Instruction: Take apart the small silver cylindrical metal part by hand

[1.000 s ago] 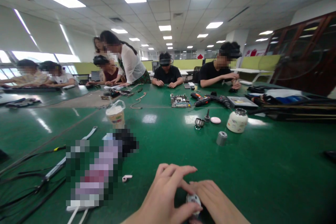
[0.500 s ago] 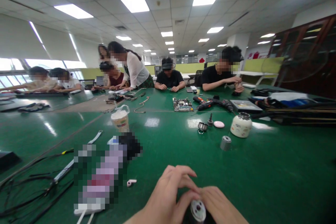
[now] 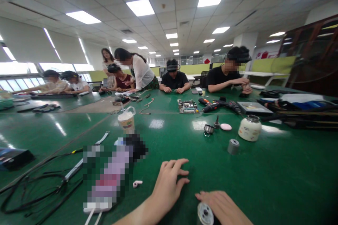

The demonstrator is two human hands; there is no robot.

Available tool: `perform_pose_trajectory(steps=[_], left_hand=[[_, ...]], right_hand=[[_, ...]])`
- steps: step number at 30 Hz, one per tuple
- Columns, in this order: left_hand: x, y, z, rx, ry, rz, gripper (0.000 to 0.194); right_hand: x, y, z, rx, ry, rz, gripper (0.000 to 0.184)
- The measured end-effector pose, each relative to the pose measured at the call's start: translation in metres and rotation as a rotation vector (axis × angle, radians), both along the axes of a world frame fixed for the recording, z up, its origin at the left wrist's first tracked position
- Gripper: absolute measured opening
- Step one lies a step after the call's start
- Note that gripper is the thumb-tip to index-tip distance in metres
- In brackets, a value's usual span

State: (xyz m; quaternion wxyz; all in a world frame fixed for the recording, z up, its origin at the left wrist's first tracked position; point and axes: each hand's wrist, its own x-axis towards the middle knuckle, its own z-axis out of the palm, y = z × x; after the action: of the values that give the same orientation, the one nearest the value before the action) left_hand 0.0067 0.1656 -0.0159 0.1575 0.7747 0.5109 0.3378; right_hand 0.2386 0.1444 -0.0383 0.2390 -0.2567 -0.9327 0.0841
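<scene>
My left hand (image 3: 171, 181) hovers over the green table (image 3: 163, 140), its fingers loosely bent and apart, with nothing in them. At the lower edge, my right hand (image 3: 225, 204) curls its fingers behind a silver metal cylinder (image 3: 205, 213); the thumb is hidden. The cylinder's end face has a dark centre hole and smaller holes, like a small motor. A similar grey metal cylinder (image 3: 233, 146) stands further off on the table. Beyond it are a metal cup-shaped part (image 3: 208, 129), a dark stepped metal part (image 3: 217, 122) and a pale pink disc (image 3: 225, 127).
A cream jar (image 3: 250, 128) stands at right, near a power drill (image 3: 219, 105) and a circuit board (image 3: 188, 106). On the left are a drink cup (image 3: 126, 121), a white earbud (image 3: 137, 184), a blurred-out pouch-like item (image 3: 113, 172) and black cables (image 3: 62, 182). Several people sit or stand across the table.
My left hand has come away from the cylinder and my right hand, moving left and opening. The cylinder shows more plainly beside my right hand. The view has shifted slightly.
</scene>
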Motion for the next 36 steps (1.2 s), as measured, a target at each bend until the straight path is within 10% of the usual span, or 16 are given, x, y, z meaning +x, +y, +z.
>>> perform_pose_trajectory(steps=[7,12,36], left_hand=[[0.006,-0.012,0.021,-0.054,-0.16,0.002,0.037],[0.015,-0.04,0.049,-0.1,-0.195,-0.253,0.045],[0.015,-0.047,0.051,-0.081,-0.122,-0.47,0.046]], right_hand=[[-0.002,-0.001,-0.001,0.013,0.033,-0.013,0.045],[-0.004,-0.004,0.003,-0.035,0.081,-0.006,0.04],[-0.009,-0.011,0.017,-0.115,-0.055,-0.027,0.043]])
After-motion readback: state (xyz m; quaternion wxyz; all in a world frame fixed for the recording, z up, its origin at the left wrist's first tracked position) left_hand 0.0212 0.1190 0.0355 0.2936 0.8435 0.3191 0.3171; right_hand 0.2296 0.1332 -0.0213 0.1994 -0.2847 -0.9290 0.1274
